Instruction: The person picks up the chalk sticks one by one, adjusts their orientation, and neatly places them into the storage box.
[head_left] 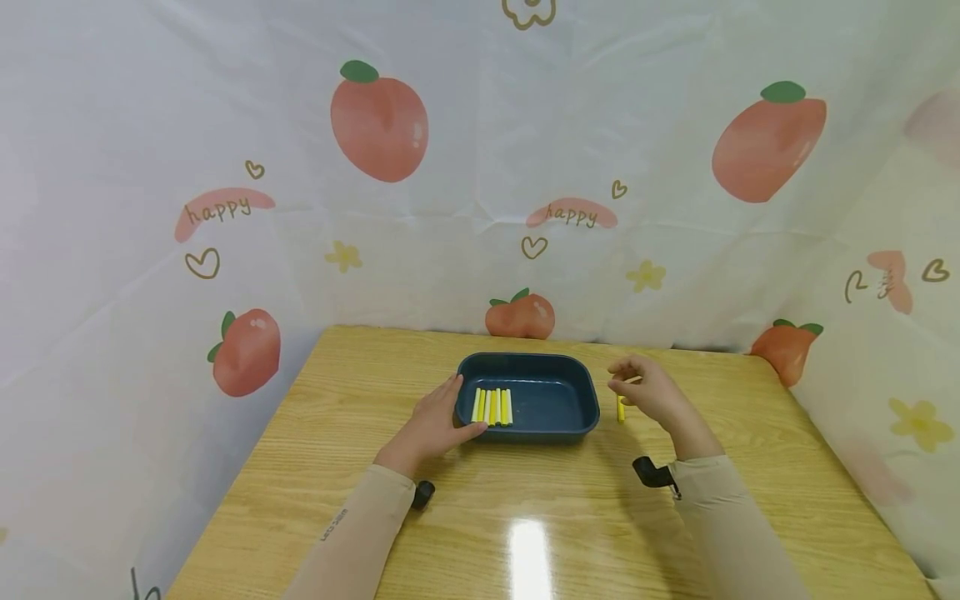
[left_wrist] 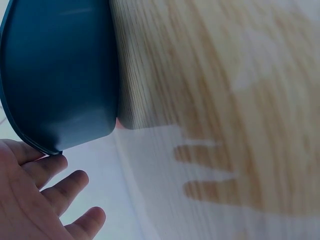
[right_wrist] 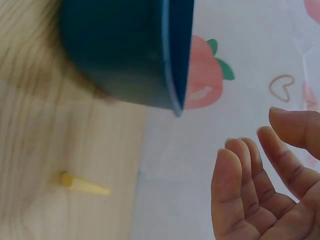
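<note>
A dark blue rectangular bin (head_left: 553, 410) stands on the wooden table. Inside it, along the left end, white and yellow chalk sticks (head_left: 492, 407) lie side by side in a row. My left hand (head_left: 431, 427) rests at the bin's near left corner, its thumb along the front rim and fingers at the left side; its spread fingertips (left_wrist: 72, 185) show in the left wrist view. Right of the bin, a yellow piece of chalk (right_wrist: 85, 184) lies on the table. Over it hovers my right hand (head_left: 651, 395), fingers loosely bent with nothing between them.
Behind the wooden table (head_left: 450, 517) hangs a white curtain (head_left: 465, 125) printed with peaches, hearts and flowers, which also runs along both sides. Black wrist cameras (head_left: 651, 472) stick out below both hands.
</note>
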